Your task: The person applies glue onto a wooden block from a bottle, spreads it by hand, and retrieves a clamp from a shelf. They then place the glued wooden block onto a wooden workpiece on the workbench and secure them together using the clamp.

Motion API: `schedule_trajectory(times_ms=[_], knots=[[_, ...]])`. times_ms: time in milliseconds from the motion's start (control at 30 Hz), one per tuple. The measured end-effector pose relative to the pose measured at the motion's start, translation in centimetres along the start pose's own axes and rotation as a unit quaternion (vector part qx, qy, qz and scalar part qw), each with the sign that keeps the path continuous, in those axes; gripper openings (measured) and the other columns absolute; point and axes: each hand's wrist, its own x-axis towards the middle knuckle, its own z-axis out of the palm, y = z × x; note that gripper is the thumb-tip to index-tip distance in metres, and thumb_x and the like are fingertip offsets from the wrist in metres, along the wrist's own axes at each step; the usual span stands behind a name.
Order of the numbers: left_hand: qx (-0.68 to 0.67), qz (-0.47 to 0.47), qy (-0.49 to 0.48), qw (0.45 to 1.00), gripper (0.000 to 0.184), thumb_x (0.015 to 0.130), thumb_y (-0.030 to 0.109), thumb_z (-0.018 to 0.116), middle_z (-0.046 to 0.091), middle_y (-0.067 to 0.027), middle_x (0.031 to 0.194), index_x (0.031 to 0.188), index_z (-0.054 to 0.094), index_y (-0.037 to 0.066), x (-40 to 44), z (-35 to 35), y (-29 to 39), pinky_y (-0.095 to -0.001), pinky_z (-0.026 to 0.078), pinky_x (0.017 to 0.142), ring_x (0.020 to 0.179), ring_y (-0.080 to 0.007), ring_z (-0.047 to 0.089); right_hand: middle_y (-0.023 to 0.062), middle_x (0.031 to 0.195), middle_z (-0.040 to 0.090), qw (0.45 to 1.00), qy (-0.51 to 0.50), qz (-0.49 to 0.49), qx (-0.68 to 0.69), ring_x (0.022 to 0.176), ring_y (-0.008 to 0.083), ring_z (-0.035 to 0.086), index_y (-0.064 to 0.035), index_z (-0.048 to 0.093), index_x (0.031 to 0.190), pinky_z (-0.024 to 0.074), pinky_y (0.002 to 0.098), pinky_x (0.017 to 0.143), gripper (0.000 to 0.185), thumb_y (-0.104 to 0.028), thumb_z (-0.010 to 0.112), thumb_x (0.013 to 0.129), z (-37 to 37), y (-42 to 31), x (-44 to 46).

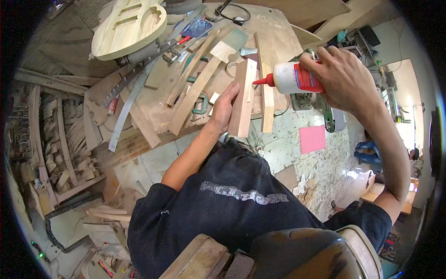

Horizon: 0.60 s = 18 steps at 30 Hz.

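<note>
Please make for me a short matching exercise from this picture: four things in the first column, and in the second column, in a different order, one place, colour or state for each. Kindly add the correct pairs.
Things:
1. squeeze bottle
2. wooden block
3. rectangular sheet
4. guitar-shaped body

Place, colour or state:
A. pink
B. held in the right hand
C. cut with hollows
D. held in the left hand

Pairs: 1-B, 2-D, 3-A, 4-C

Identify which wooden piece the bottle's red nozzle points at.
The pale block in the left hand: the nozzle ends right beside it, whereas the long strips lie on the workbench, unheld.
</note>
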Motion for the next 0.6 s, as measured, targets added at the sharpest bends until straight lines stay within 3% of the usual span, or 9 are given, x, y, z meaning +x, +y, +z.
schedule_trajectory(times_ms=[600], knots=[[-0.048,-0.007,-0.010,0.999,0.043,0.106,0.043,0.041,0.066,-0.0059,0.084,0.116,0.060,0.007,-0.2,-0.4,0.0,-0.0312,0.056,0.059,0.066,-0.0158,0.065,0.0058,0.095,0.064,0.999,0.007,-0.016,0.051,0.093,0.0249,0.066,-0.0144,0.052,0.117,0.0542,0.0374,0.076,0.059,-0.018,0.084,0.067,-0.4,-2.0,-1.2]])
